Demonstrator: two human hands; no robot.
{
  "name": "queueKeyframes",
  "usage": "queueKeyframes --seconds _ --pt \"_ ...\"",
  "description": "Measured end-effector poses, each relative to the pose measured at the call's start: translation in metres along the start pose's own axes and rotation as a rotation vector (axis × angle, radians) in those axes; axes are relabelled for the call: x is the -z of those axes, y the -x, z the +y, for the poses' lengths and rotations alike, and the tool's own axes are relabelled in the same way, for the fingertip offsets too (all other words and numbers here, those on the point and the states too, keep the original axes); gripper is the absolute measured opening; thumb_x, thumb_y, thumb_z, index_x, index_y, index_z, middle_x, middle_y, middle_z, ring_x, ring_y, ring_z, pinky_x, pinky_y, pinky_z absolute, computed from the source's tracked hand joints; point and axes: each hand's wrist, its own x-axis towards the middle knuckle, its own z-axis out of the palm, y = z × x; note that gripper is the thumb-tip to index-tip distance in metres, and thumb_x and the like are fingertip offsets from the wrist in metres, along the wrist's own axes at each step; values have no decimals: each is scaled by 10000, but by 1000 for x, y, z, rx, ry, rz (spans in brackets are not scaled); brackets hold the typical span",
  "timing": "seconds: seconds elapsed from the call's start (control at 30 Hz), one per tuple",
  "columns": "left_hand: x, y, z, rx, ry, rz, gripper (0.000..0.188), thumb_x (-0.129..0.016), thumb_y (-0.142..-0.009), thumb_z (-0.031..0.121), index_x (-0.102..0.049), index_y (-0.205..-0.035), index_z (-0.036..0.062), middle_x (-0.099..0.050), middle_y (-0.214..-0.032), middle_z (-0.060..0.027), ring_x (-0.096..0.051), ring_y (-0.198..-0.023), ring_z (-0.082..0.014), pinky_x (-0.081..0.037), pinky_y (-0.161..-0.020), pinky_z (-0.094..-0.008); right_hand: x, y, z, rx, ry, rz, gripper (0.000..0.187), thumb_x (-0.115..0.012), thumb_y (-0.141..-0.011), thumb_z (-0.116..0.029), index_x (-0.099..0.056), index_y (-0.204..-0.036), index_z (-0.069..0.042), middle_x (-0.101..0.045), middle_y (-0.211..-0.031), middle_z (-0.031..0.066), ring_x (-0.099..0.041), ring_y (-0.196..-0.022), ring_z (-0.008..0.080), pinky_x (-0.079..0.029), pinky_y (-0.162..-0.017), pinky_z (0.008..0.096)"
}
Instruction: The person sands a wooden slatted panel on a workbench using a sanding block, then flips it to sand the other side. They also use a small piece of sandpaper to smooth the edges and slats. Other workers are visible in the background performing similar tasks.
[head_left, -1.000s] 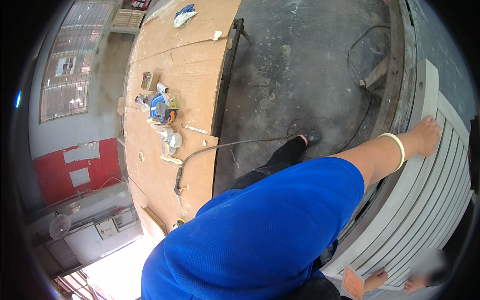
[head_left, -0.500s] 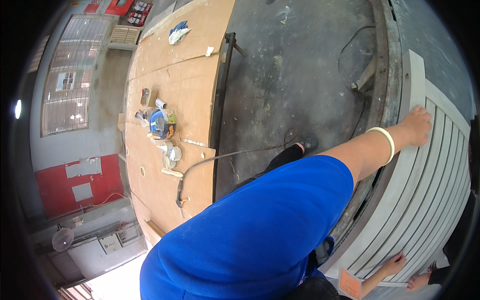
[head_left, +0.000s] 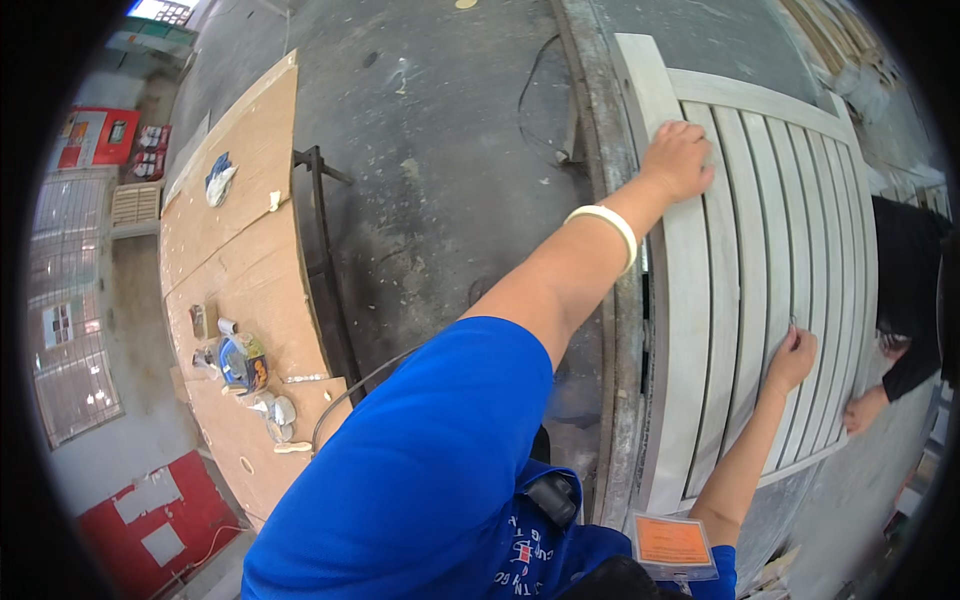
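Note:
A pale grey-white slatted wooden panel (head_left: 722, 270) lies on the right, its long slats running away from me with narrow gaps between them. My left hand (head_left: 680, 160), with a cream bangle on the wrist, curls over the wide rail at the panel's near-left side, fingertips at the first gap. Over the middle slats, my right hand (head_left: 793, 360) is closed in a pinch. A small dark bit shows at its fingertips, too small to name.
Another person's hand (head_left: 864, 411) in a dark sleeve touches the panel's right edge. A metal beam (head_left: 618, 300) runs along its left. Further left, a cardboard-covered table (head_left: 250, 270) bears a blue tub (head_left: 241, 362) and a crumpled cloth (head_left: 219, 182). A cable (head_left: 345, 395) crosses from it.
My view has swung to the right, so the panel shows more fully and the table sits further left. My left hand keeps to the rail; my right hand has moved onto the middle slats.

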Motion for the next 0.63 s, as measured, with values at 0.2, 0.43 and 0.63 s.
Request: queueKeyframes --seconds 0.2,0.43,0.63 --pt "5 0 -3 -10 -3 -25 269 -622 -760 242 -653 -951 55 -581 -1087 -97 -493 -1086 -284 -326 -1012 -416 25 4 0 34 -28 -87 93 -591 -860 -97 -605 -875 -6 -559 -823 109 -552 -736 274 -447 -668 361" --pt "-2 -4 -4 -10 27 -4 263 -625 -759 237 -656 -950 58 -589 -1094 -99 -499 -1083 -294 -333 -1005 -417 77 69 42 115 -47 -270 297 -518 -854 -14 -579 -1144 -16 -536 -959 166 -537 -878 331 -438 -772 388" --pt "1 -3 -11 -1 -8 -54 286 -638 -744 267 -654 -936 57 -583 -1100 -114 -488 -1101 -285 -323 -1018 -407 87 93 65 -17 -34 -442 484 -506 -848 -8 -473 -1328 -69 -519 -1038 166 -528 -940 316 -429 -833 390"
